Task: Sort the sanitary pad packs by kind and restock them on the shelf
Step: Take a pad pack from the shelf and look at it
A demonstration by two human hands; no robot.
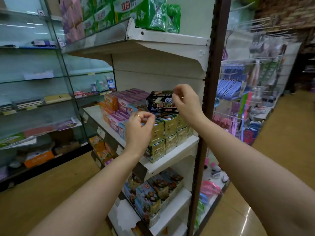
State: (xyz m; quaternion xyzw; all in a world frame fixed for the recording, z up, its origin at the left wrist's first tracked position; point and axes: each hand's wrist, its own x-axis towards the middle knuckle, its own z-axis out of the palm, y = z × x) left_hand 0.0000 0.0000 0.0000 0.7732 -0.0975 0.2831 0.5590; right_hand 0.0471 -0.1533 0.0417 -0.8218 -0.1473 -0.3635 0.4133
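A black sanitary pad pack [160,101] lies flat on top of the stacked gold-green boxes [167,132] at the right end of the middle shelf [180,150]. My right hand [185,103] pinches the pack's right end with curled fingers. My left hand [139,132], with a gold ring on it, hovers in front of the gold-green boxes just below the pack's left end. Its fingers are curled with nothing seen in them. Rows of purple packs [134,95] lie behind the black pack.
Orange, pink and blue boxes [115,109] fill the shelf's left part. The lower shelf holds cartoon-printed boxes [153,193], and green packs [129,9] stand on the top shelf. A dark upright post [209,99] bounds the shelf on the right. Glass cabinets [34,82] stand left, hanger racks [238,92] right.
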